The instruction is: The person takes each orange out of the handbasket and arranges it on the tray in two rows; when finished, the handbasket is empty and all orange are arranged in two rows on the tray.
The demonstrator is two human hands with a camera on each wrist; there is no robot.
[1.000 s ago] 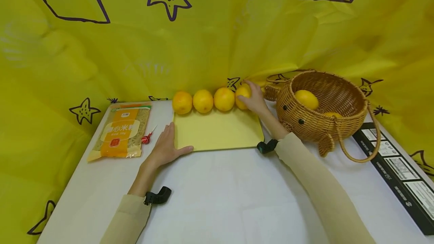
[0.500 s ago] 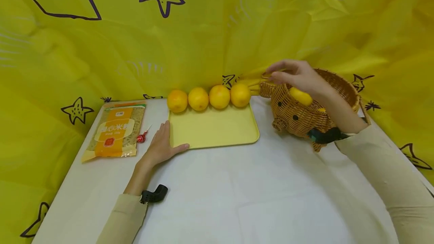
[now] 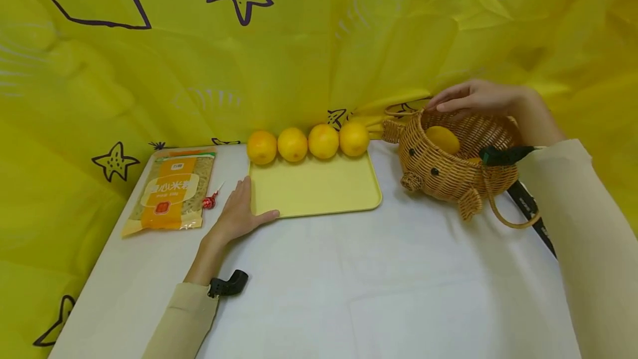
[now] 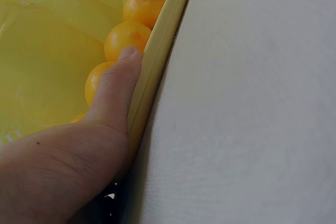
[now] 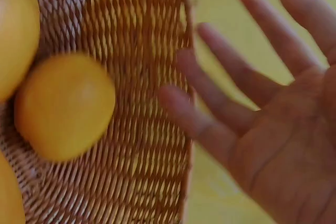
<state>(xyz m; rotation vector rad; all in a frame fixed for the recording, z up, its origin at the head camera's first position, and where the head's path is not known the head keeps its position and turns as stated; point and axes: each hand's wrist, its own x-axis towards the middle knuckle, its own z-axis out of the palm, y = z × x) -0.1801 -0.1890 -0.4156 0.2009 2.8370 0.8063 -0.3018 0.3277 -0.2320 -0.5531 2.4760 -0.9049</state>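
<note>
The right hand (image 3: 483, 98), curled round the rightmost orange (image 3: 354, 139) a second ago, has let go and swung right, over the wicker basket (image 3: 438, 181); whether its blurred fingertips touch the weave is hard to tell. The basket's larger-looking fruit (image 3: 442, 140), partly masked half a second ago, now shows more fully.

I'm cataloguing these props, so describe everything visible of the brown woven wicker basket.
The brown woven wicker basket is rounded and shaped like an animal face, with two black eyes, a knobby snout, two woven ears and looped handles. It stands upright, open at the top, on the white table, right of the pale-yellow rectangular tray. At least three round orange-yellow fruits show inside. The right hand hovers at its far rim; whether the two touch is unclear.
</note>
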